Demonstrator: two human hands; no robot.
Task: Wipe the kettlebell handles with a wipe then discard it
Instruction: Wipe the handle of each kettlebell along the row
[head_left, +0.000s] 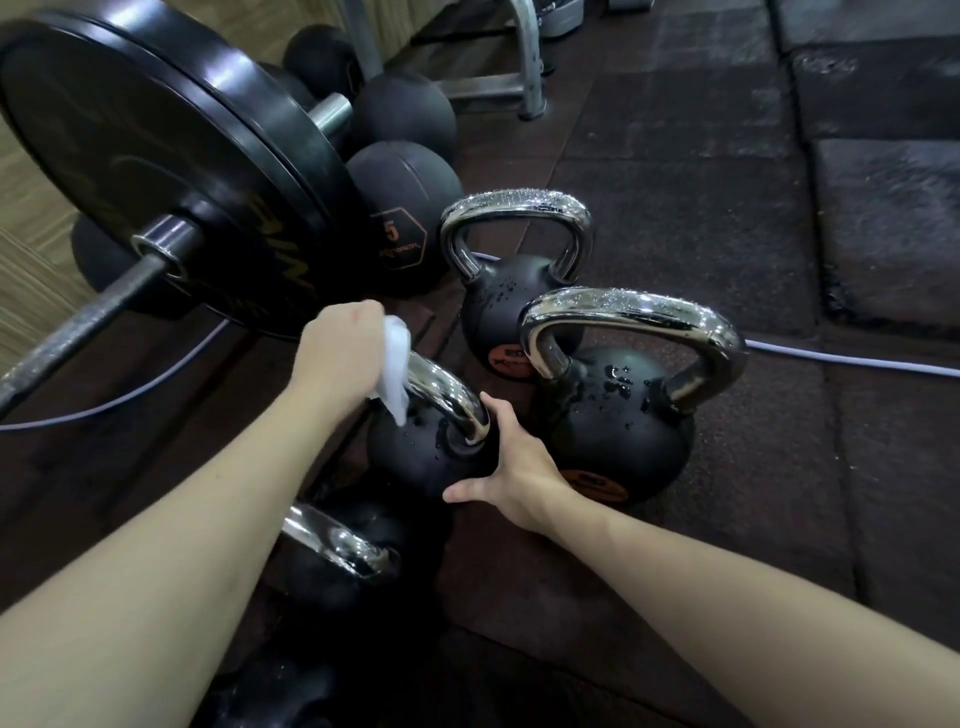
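Two chrome handles (628, 312) carry droplets; my left fingers (340, 348) hold a crumpled white wipe (397, 374) on a third, right fingers (506, 467) spread against its kettlebell (426, 452).

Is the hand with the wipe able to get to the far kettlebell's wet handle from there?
Probably yes. The left hand holding the wipe has open air up to the far handle, though the arm would need to stretch further forward.

Head view, steeply down, close over kettlebells (613, 415).
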